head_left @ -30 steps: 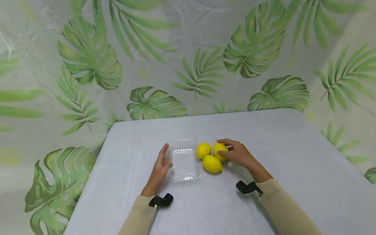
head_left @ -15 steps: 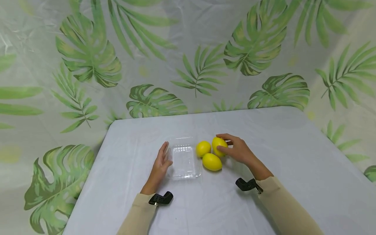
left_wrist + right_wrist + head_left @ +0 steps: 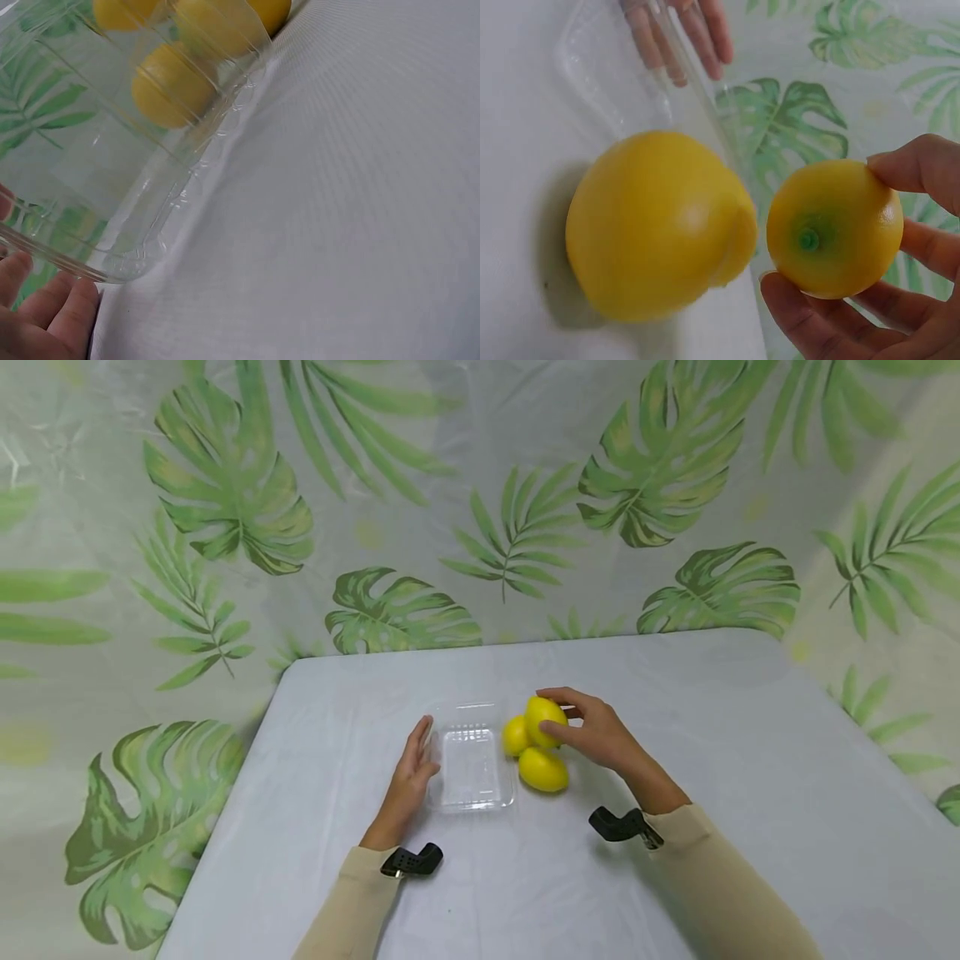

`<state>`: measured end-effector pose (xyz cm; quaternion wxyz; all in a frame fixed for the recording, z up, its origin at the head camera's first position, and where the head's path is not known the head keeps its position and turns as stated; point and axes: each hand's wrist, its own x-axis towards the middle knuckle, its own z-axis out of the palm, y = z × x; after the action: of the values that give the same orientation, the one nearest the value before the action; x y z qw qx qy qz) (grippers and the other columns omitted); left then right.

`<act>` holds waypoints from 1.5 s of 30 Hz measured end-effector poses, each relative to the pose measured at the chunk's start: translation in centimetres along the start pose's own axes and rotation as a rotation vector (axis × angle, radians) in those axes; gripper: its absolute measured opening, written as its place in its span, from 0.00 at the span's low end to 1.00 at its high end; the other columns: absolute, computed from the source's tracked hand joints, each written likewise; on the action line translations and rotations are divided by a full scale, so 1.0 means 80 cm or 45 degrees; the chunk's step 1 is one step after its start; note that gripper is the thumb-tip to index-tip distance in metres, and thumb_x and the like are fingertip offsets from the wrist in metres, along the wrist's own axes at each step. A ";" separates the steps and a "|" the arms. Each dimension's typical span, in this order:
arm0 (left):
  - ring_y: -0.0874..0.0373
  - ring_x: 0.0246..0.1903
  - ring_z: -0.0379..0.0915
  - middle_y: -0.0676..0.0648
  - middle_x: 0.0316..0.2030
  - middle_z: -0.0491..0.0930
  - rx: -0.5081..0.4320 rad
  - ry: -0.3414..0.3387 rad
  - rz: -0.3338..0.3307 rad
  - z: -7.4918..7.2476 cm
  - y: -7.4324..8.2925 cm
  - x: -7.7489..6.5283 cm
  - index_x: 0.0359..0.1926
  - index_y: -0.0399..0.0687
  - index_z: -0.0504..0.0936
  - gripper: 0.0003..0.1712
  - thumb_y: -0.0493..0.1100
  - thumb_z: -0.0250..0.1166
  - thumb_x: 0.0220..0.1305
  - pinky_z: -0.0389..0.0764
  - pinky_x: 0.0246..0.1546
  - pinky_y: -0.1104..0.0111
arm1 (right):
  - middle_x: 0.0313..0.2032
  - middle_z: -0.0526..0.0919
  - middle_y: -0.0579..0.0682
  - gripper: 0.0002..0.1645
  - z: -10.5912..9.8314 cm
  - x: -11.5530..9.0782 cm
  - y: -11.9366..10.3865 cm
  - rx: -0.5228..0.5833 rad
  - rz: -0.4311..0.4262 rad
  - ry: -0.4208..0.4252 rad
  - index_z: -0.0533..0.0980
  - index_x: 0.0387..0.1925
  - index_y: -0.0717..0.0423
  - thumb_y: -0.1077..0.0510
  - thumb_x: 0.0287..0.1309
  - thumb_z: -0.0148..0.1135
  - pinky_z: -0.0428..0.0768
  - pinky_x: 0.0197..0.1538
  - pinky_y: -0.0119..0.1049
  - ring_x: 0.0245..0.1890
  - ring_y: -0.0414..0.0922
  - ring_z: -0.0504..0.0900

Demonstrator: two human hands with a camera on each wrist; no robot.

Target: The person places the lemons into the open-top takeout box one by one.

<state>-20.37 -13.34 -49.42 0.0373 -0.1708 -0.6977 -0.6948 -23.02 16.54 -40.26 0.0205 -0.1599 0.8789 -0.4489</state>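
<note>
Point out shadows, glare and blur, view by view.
Head: soft shadow on the table beside the right sleeve; right wrist: dark shadow beside the nearer lemon, small highlight on the held lemon, hazy leafy backdrop; left wrist: glints on the clear container, lemons dulled behind it.

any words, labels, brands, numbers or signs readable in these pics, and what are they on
None: no readable text in any view.
The clear container shows only moulded ridges.
The held lemon, near lemon and far lemon show no label on their visible sides.
The backdrop shows printed leaves, no lettering.
Any marking on the black wrist device is too small to read.
</note>
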 end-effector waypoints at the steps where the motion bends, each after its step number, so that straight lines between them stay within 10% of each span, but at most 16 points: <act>1: 0.43 0.74 0.35 0.35 0.74 0.42 -0.001 0.002 0.000 0.001 0.000 0.000 0.75 0.36 0.43 0.44 0.19 0.42 0.57 0.41 0.72 0.53 | 0.60 0.76 0.50 0.31 0.001 0.001 -0.003 0.006 -0.003 -0.007 0.72 0.63 0.46 0.47 0.59 0.64 0.78 0.53 0.51 0.53 0.55 0.76; 32: 0.42 0.73 0.37 0.39 0.75 0.40 0.000 0.010 -0.071 0.001 0.001 -0.005 0.75 0.40 0.42 0.42 0.22 0.42 0.61 0.42 0.72 0.54 | 0.56 0.78 0.43 0.28 0.070 0.019 -0.058 0.061 -0.140 -0.186 0.75 0.60 0.40 0.50 0.57 0.66 0.80 0.51 0.45 0.50 0.50 0.79; 45: 0.42 0.73 0.40 0.43 0.76 0.43 0.034 0.016 -0.140 0.000 0.006 -0.003 0.76 0.45 0.43 0.34 0.29 0.38 0.72 0.47 0.71 0.49 | 0.57 0.79 0.49 0.28 0.100 0.022 -0.055 -0.021 -0.326 -0.377 0.75 0.60 0.53 0.53 0.57 0.65 0.78 0.55 0.47 0.50 0.50 0.79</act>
<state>-19.99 -13.38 -49.04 0.0058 -0.1272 -0.7150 -0.6874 -22.13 7.34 -41.38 0.0911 -0.3349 0.8424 -0.4122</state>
